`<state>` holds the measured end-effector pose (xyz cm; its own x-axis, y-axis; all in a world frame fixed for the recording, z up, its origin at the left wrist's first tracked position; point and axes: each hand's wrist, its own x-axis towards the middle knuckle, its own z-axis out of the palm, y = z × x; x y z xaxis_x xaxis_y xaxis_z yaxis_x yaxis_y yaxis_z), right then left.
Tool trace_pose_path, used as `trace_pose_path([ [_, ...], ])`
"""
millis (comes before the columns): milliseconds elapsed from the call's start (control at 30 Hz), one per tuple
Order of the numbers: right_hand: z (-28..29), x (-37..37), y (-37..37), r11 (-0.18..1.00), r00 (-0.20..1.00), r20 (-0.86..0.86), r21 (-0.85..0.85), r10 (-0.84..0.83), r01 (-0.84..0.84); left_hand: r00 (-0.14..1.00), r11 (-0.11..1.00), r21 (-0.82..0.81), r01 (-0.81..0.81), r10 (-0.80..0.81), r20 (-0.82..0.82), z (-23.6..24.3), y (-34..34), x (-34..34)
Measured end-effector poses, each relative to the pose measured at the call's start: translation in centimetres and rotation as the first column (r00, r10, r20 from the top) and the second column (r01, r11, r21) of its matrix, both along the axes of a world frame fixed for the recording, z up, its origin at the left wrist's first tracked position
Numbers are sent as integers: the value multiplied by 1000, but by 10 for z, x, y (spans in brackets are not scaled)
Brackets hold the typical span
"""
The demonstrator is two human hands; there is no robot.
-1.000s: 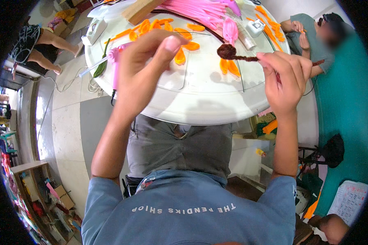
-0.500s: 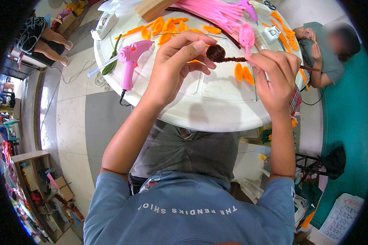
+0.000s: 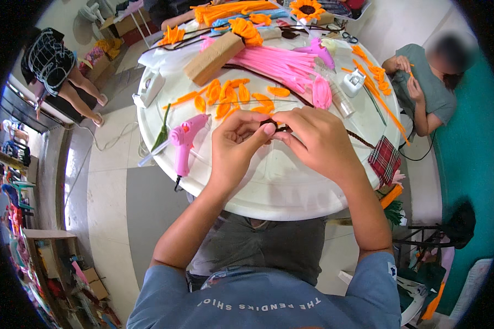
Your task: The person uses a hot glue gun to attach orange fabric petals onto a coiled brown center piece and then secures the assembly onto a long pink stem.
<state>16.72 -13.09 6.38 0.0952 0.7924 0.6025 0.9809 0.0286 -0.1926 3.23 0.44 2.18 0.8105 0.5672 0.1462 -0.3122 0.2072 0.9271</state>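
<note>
Over the near part of the round white table (image 3: 269, 203), both my hands meet at a dark brown pipe cleaner (image 3: 361, 139). Thumb and fingers of my left hand (image 3: 237, 143) pinch its wound end, which is mostly hidden. Close beside it, my right hand (image 3: 317, 140) grips the same stem with bent fingers. The free tail sticks out past the right hand. Beyond my fingers lie several orange pipe-cleaner petals (image 3: 230, 96) and thin wires. A pink glue gun (image 3: 185, 140) rests left of my left hand.
A wooden block (image 3: 214, 57), a bundle of pink pipe cleaners (image 3: 274, 66) and a second pink glue gun (image 3: 318, 52) occupy the far side. A white tape dispenser (image 3: 352, 82) stands right. An orange flower (image 3: 307, 10) is at the back. Another person (image 3: 431, 82) works at the right.
My right hand has moved left, along the stem, to beside my left hand. The coil, visible before, is now mostly covered by fingers. The view has shifted, showing more of the table's far side.
</note>
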Motion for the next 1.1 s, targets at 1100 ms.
trace_pose_path([
  [1100, -29, 7, 7, 978, 993, 32, 179, -116, 109, 847, -70, 986, 154, 523, -95, 117, 148, 64],
])
